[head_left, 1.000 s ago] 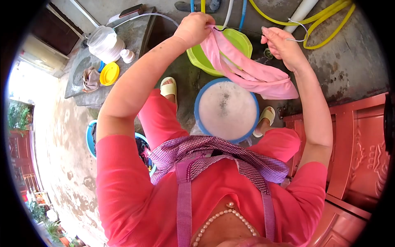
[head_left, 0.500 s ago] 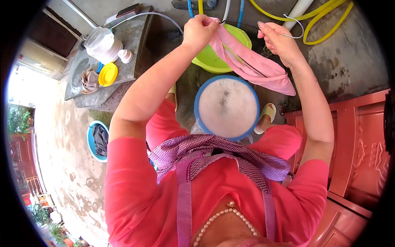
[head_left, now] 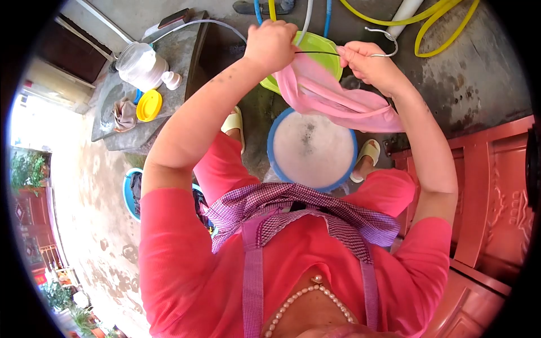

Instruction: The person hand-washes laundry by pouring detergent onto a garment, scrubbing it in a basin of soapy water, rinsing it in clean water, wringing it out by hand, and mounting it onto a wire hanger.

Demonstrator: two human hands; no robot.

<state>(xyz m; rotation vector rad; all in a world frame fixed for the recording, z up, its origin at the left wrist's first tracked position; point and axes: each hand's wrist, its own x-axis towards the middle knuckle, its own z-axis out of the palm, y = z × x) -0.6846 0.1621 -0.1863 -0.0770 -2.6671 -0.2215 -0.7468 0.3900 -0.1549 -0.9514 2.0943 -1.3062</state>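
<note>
My left hand (head_left: 271,46) is closed at the upper edge of a pink garment (head_left: 338,101), and one dark end of a wire clothes hanger (head_left: 318,52) runs into its grip. My right hand (head_left: 369,66) pinches the hanger close to its pale hook, which sticks out to the right. The garment hangs in a loose, wet-looking fold below both hands. Behind it is a lime-green basin (head_left: 324,45), partly covered. Nearer me stands a blue-rimmed tub (head_left: 354,151) full of whitish suds.
On the left, a stone slab (head_left: 180,96) carries a clear jar (head_left: 138,65), a yellow lid (head_left: 149,105) and a crumpled cloth (head_left: 124,114). A light-blue basin (head_left: 128,194) with dark clothes sits on the floor. Red panelled furniture (head_left: 468,186) borders the right; a yellow hose (head_left: 394,23) runs behind.
My right hand has moved left and down with the hanger, closer to my left hand. The garment has shifted slightly left and spread wider. The hook has turned.
</note>
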